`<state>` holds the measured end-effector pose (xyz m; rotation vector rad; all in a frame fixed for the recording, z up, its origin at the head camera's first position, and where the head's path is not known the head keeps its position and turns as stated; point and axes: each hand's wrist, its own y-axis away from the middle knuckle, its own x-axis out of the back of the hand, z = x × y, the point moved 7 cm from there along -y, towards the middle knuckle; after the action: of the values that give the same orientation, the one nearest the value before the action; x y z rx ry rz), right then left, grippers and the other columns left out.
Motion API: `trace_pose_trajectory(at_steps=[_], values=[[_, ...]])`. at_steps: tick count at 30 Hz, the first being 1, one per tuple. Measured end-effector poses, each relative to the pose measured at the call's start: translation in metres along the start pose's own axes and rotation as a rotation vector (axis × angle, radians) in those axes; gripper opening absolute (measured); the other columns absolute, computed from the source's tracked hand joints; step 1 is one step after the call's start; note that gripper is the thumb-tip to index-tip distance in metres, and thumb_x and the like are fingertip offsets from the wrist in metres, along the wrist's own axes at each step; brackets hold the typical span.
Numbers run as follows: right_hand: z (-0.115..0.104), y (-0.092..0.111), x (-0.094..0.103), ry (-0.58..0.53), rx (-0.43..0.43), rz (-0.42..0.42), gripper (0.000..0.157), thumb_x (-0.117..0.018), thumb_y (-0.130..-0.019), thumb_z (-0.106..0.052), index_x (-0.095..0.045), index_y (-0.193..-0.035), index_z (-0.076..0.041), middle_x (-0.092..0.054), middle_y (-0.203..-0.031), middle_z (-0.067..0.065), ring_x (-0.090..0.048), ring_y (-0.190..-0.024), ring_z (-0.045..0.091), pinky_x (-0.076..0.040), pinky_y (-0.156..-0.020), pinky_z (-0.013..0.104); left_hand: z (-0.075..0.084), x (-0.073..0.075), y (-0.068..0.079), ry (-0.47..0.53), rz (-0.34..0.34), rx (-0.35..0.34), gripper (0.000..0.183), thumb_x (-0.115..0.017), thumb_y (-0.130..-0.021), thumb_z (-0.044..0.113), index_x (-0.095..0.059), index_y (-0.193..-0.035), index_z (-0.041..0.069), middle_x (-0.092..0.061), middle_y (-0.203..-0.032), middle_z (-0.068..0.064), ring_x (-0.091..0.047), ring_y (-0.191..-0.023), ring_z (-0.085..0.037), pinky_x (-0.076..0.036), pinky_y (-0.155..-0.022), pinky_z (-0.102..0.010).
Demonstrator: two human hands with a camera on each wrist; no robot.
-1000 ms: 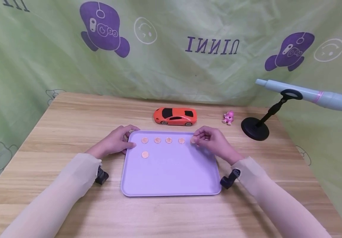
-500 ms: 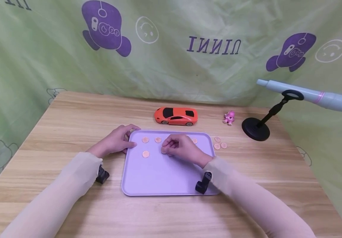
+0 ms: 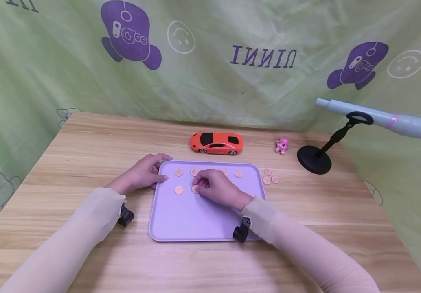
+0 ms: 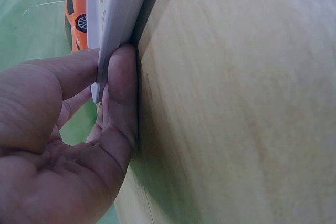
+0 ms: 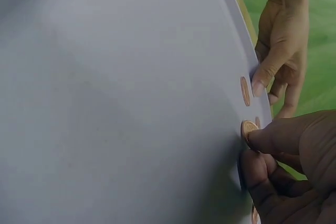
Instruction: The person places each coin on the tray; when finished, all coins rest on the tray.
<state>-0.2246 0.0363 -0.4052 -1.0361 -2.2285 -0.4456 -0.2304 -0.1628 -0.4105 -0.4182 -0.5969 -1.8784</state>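
A light purple tray (image 3: 210, 219) lies on the table. My left hand (image 3: 142, 173) grips its far left corner, thumb on the rim and fingers beneath, as the left wrist view shows. Over the tray, my right hand (image 3: 219, 188) pinches a copper coin (image 3: 195, 189) against the surface. The right wrist view shows the thumb on this coin (image 5: 249, 128). Just left of it lies another coin (image 3: 179, 190). Behind them runs a row of coins, from one at the left (image 3: 178, 172) to one at the right (image 3: 238, 174); my right hand hides part of this row.
Three loose coins (image 3: 266, 180) lie on the wooden table (image 3: 86, 134), right of the tray. Beyond the tray stand an orange toy car (image 3: 216, 143) and a small pink figurine (image 3: 281, 145). A light blue microphone (image 3: 375, 116) rests in a black stand (image 3: 314, 159) at the right.
My right hand has moved left from the tray's far right corner to the second row, where a coin now sits under its fingertips. My left hand has stayed on the tray corner.
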Motion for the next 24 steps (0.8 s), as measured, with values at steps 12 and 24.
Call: trace_pose_trajectory(at_steps=[12,24], values=[[-0.009,0.0,-0.002,0.066,0.018,-0.012,0.012,-0.074,-0.092,0.0,-0.076,-0.104,-0.002,-0.072,-0.094,0.008,-0.061,-0.082,0.007,-0.055,-0.075,0.014,-0.002,0.0,0.0,0.007,-0.011,0.011,0.058,-0.068,-0.097,-0.003,-0.047,-0.15,0.0,-0.052,-0.111,-0.025,-0.066,-0.074,-0.017,-0.063,-0.058,-0.029],[-0.012,0.0,-0.001,0.107,-0.003,-0.02,0.012,-0.075,-0.092,0.0,-0.075,-0.103,0.0,-0.071,-0.092,0.008,-0.061,-0.081,0.009,-0.055,-0.074,0.017,-0.004,0.0,-0.001,0.006,-0.008,0.016,0.057,-0.068,-0.097,-0.002,-0.047,-0.15,0.001,-0.05,-0.113,-0.025,-0.065,-0.073,-0.016,-0.063,-0.058,-0.029]])
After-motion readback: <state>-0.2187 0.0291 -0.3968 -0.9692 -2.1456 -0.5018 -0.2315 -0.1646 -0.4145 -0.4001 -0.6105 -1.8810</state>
